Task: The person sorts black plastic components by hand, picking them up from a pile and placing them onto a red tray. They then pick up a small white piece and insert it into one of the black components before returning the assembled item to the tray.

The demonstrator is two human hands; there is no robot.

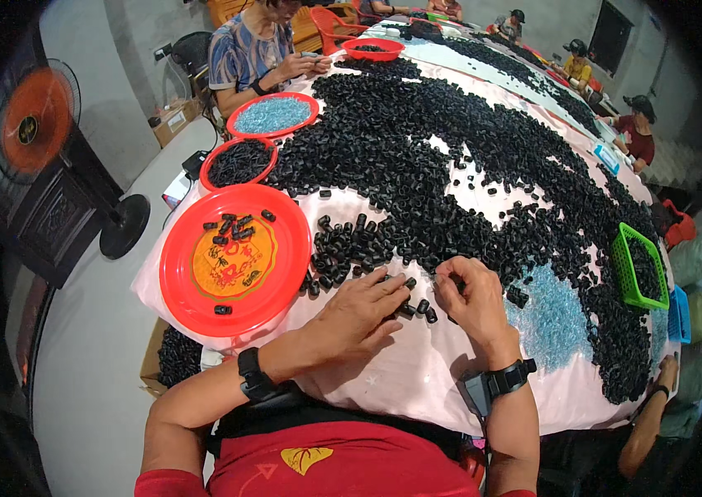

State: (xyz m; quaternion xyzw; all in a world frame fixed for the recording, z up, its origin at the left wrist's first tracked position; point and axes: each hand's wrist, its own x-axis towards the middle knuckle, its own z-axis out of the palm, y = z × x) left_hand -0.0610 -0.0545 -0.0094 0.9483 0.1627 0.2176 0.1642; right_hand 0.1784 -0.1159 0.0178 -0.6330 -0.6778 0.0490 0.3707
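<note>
My left hand (355, 313) lies palm down with its fingers stretched out over several small black cylindrical plastic pieces (422, 306) on the pale cloth. One piece touches or sits close to its fingertips. Just to the right, my right hand (477, 302) has thumb and forefinger pinched together. Whatever is between them is too small to make out. A big pile of the same black pieces (417, 199) spreads beyond both hands. Beside my right wrist lies a heap of small clear bluish plastic bits (551, 323).
A red round tray (181, 286) with a few black pieces stands left of my hands. Behind it are a red bowl of thin black parts (239, 162) and a red tray of clear bits (272, 114). A green basket (639, 265) stands right. Other people sit around the table; a fan (32, 124) stands left.
</note>
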